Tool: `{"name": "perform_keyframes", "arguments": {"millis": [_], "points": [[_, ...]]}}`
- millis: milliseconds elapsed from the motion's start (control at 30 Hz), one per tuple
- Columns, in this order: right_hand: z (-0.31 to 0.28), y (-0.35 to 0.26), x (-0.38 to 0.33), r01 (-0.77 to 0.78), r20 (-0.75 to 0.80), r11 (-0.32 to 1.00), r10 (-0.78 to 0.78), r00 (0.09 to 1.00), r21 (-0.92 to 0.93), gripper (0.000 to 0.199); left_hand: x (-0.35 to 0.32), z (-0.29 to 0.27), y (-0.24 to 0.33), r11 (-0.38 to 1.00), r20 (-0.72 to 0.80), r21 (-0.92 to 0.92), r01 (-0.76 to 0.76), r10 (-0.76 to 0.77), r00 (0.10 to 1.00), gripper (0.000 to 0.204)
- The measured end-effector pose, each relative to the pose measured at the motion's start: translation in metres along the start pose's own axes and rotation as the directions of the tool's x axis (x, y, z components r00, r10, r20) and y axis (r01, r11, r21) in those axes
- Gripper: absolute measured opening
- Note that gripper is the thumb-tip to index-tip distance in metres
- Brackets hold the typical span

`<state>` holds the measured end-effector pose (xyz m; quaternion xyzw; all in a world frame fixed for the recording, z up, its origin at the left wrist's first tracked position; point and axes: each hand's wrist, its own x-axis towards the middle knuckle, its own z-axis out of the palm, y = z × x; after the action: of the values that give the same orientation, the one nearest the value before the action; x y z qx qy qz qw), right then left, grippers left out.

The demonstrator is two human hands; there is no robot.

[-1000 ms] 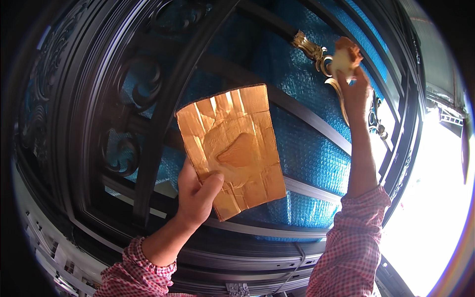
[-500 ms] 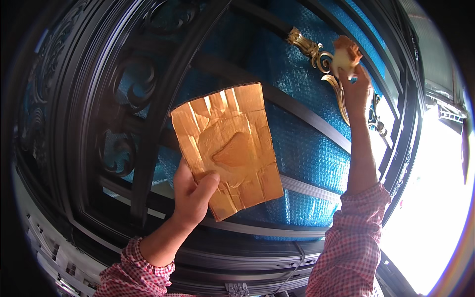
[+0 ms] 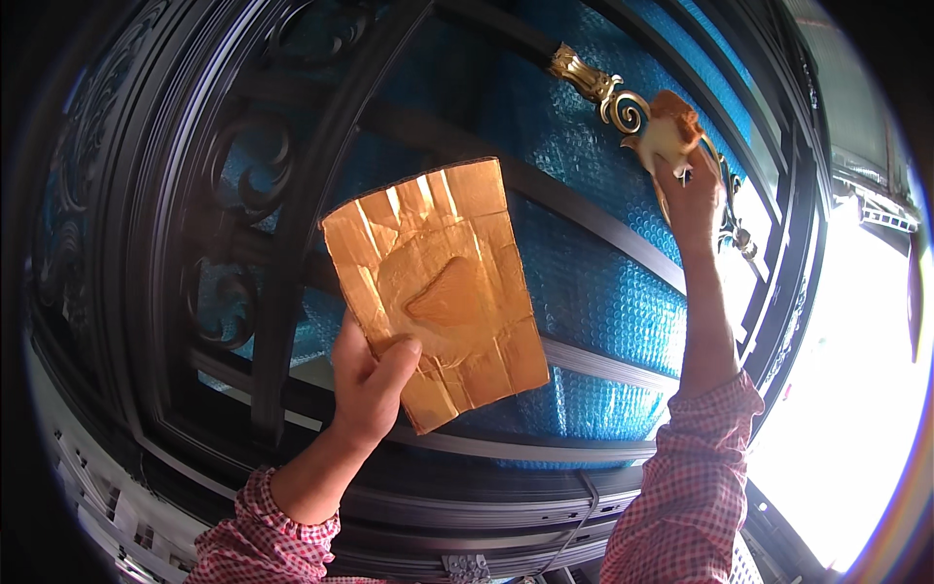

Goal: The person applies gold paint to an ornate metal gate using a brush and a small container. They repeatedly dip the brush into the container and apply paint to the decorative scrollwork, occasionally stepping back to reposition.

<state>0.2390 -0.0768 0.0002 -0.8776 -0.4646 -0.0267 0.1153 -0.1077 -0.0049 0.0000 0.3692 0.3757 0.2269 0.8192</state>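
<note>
My left hand (image 3: 373,382) grips the lower left edge of a gold-coated piece of cardboard (image 3: 477,331), thumb on its face. A darker wet-looking patch of gold paint marks the cardboard's middle. At the upper right, my right hand (image 3: 689,195) is closed around a pale sponge (image 3: 673,131) whose outer end is stained orange-gold. The sponge lies over a scrolled ornament (image 3: 623,107) on the dark metalwork and hides part of it; whether they touch I cannot tell. Gold covers the ornament's upper left part, while its lower right end (image 3: 741,238) looks darker.
Dark metal bars (image 3: 593,226) cross the panel, backed by blue bubble wrap (image 3: 603,311). Black scrollwork (image 3: 255,175) fills the left side. Stacked dark metal profiles (image 3: 467,501) lie along the bottom, with a thin cable (image 3: 587,516) over them. Bright light comes in at the right.
My right hand has moved the sponge slightly down along the ornament. The cardboard in my left hand has shifted a little to the left.
</note>
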Motion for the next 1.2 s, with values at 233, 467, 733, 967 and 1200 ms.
{"name": "perform_keyframes", "arguments": {"millis": [233,467,733,967,1200], "points": [[0.003,0.007,-0.001,0.118,-0.058,0.99,-0.123,0.991,-0.081,0.023,-0.001,-0.002,-0.003,1.0,0.009,0.009,0.007,-0.007,1.0,0.047],[-0.018,0.026,-0.021,-0.023,-0.081,1.0,0.023,0.996,-0.005,0.025,-0.001,0.002,-0.001,0.999,-0.006,-0.025,0.024,-0.024,1.0,0.046],[-0.026,0.021,-0.031,-0.204,0.068,0.979,0.202,0.977,0.017,0.028,-0.002,-0.002,-0.003,0.999,0.006,-0.015,0.028,-0.028,1.0,0.045],[-0.013,0.022,-0.018,0.008,0.02,1.0,-0.008,1.0,-0.02,0.031,-0.003,-0.001,-0.002,0.999,-0.001,-0.015,0.039,-0.039,0.999,0.044],[-0.025,0.014,-0.016,-0.204,-0.01,0.964,0.208,0.978,0.171,0.025,-0.003,-0.002,-0.003,1.0,0.01,-0.008,0.019,-0.019,1.0,0.045]]}}
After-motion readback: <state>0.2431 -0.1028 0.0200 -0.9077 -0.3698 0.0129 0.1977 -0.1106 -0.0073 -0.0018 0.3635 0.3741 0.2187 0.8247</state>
